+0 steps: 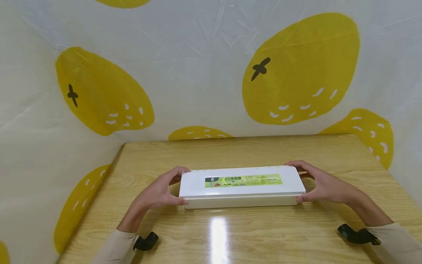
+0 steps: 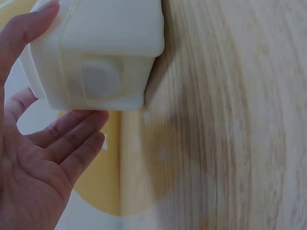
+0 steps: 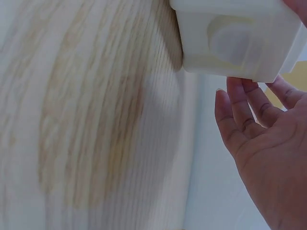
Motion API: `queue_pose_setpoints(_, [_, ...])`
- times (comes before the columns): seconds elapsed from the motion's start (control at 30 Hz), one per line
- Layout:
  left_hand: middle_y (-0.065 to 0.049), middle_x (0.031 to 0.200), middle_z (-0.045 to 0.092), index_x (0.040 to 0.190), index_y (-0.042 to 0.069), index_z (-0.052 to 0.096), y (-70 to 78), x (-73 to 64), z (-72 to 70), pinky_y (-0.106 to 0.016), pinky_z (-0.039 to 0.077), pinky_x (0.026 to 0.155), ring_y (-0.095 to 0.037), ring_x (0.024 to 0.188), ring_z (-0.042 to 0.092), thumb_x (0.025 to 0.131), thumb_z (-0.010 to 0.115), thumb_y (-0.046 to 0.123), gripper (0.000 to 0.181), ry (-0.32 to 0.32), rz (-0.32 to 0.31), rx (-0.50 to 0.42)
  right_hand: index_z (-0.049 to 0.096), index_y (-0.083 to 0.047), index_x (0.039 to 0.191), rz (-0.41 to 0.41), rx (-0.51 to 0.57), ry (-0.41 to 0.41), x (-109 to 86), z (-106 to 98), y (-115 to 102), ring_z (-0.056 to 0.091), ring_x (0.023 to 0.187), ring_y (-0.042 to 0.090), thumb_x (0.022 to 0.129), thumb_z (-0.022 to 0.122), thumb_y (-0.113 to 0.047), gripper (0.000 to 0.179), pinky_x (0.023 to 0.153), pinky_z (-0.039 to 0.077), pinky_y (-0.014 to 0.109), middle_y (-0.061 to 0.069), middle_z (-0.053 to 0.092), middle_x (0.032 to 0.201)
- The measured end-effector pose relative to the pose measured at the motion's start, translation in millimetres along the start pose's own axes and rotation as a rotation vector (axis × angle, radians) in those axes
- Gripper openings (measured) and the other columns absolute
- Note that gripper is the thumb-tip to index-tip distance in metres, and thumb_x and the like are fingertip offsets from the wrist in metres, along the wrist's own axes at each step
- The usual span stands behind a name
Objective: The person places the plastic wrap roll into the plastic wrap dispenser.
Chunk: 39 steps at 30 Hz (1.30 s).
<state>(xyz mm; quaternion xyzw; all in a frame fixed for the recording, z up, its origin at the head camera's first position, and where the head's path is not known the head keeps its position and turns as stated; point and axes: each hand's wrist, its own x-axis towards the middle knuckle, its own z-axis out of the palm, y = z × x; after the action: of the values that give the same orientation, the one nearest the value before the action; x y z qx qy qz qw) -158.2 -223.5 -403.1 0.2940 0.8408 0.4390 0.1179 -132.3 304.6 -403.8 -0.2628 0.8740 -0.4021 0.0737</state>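
A long white cling film box (image 1: 242, 202) lies on the wooden table, with a green and yellow label (image 1: 244, 180) on its lid. My left hand (image 1: 160, 189) grips the box's left end, its thumb at the front and fingers at the back. At the opposite end, my right hand (image 1: 324, 185) holds the box in the same way. Both wrist views show a round plug in the box's end face (image 2: 100, 79), with the thumb on one side and the fingertips on the other. The inside of the box is hidden by the lid.
The wood-grain table (image 1: 263, 234) reaches back to a white curtain (image 1: 197, 55) printed with large yellow fruit. A dark curved piece (image 1: 146, 242) sticks out at the left sleeve, and a similar dark piece (image 1: 356, 234) at the right sleeve.
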Motion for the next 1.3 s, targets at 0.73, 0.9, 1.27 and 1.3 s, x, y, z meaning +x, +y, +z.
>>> queue_pose_setpoints(0.73, [0.0,0.153,0.045,0.155,0.022,0.041,-11.2,0.7,0.4,-0.05,0.036,0.116,-0.027,0.14,0.047,0.078,0.09,0.03,0.091,0.01,-0.036,-0.1,0.037,-0.017,0.154,0.039,-0.028,0.008,3.5,1.3,5.3,0.052,0.12,0.01,0.076,0.092,-0.026,0.095,0.092,0.051,0.034,0.003,0.046,0.144])
queue_pose_setpoints(0.9, [-0.003,0.152,0.043,0.156,0.018,0.037,-12.6,3.8,-4.4,-0.052,0.036,0.115,-0.029,0.139,0.046,0.081,0.088,0.024,0.091,0.004,-0.033,-0.109,0.034,-0.018,0.156,0.036,-0.029,-0.009,8.3,0.7,-1.2,0.051,0.123,0.008,0.079,0.09,-0.028,0.096,0.091,0.052,0.035,0.005,0.049,0.143])
queue_pose_setpoints(1.27, [0.006,0.158,0.036,0.156,0.029,0.039,-6.2,12.1,-4.5,-0.056,0.034,0.115,-0.022,0.145,0.037,0.086,0.082,0.039,0.083,-0.016,0.016,0.042,0.044,-0.021,0.15,-0.033,-0.182,-0.001,16.0,3.5,-22.3,0.044,0.128,0.008,0.083,0.084,-0.041,0.081,0.1,0.043,0.025,0.001,0.047,0.148])
queue_pose_setpoints(1.3, [0.005,0.159,0.036,0.157,0.029,0.038,-4.8,11.6,-4.4,-0.057,0.033,0.116,-0.022,0.146,0.035,0.086,0.082,0.04,0.084,-0.014,0.017,0.073,0.045,-0.02,0.15,-0.035,-0.211,0.006,16.4,4.4,-25.2,0.044,0.129,0.01,0.082,0.084,-0.043,0.081,0.101,0.042,0.026,0.001,0.048,0.148])
